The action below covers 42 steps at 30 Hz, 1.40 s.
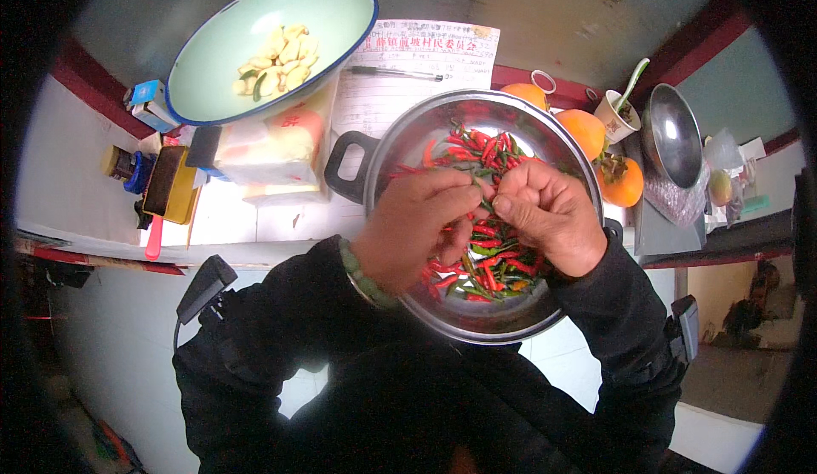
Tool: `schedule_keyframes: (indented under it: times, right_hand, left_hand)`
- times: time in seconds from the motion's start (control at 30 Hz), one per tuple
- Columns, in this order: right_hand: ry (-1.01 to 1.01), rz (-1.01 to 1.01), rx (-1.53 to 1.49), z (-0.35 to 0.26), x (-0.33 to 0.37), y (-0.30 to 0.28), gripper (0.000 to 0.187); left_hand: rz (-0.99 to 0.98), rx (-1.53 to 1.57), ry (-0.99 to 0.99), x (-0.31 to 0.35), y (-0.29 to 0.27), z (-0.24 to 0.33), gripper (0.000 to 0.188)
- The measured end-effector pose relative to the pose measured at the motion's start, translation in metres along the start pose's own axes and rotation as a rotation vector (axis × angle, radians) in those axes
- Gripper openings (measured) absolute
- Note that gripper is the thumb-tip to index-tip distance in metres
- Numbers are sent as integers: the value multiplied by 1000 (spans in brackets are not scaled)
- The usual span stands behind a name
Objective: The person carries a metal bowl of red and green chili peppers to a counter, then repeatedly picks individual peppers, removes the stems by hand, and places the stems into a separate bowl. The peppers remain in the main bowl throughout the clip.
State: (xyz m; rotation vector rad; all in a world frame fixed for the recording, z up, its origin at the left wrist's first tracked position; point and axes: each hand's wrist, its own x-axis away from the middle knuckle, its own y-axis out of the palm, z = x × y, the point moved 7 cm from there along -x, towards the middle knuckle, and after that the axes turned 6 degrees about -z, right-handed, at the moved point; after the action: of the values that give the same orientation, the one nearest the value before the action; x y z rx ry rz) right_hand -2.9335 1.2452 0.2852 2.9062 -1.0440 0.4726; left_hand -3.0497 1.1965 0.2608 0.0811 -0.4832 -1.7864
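A steel two-handled pot (387, 304) holds many small red and green chili peppers (487, 274). My left hand (421, 223) is over the pot's left half, its fingers bent and thumb pinched in. From the right, my right hand (549, 214) meets it, with thumb and curled index finger pressed together. Between the fingertips of both hands a thin green chili pepper (487, 206) shows in part; the fingers cover most of it. The hands nearly touch, just above the heap.
Beyond the pot lie a written sheet (374, 104) and a pen (396, 73). An enamel bowl of garlic cloves (281, 61) rests tilted on a plastic-wrapped pack (272, 146). Orange persimmons (619, 180), a paper cup (614, 117) and a metal bowl (672, 134) stand right.
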Motion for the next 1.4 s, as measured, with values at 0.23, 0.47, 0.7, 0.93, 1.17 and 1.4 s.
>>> schedule_keyframes:
  times: [0.23, 0.47, 0.7, 0.93, 1.17, 1.4]
  right_hand:
    - [-126, -130, 116, -9, -9, 3, 24]
    - [-131, -130, 260, -12, -6, 0, 12]
    - [42, -176, -502, 4, -5, -4, 9]
    - [-62, -22, -384, 2, -6, -9, 12]
    - [-236, -44, -82, -12, -2, -10, 11]
    - [-192, 4, 114, -7, -2, -12, 8]
  left_hand:
    - [-158, -20, 35, 1, 6, 3, 21]
    - [-109, 194, -96, 5, 4, -5, 24]
    - [-53, 44, 82, 0, 1, 0, 22]
    - [-66, 166, -38, 4, 13, -8, 15]
    - [-51, 177, -9, 4, 8, -5, 17]
    - [-30, -174, 40, -1, 5, 3, 12]
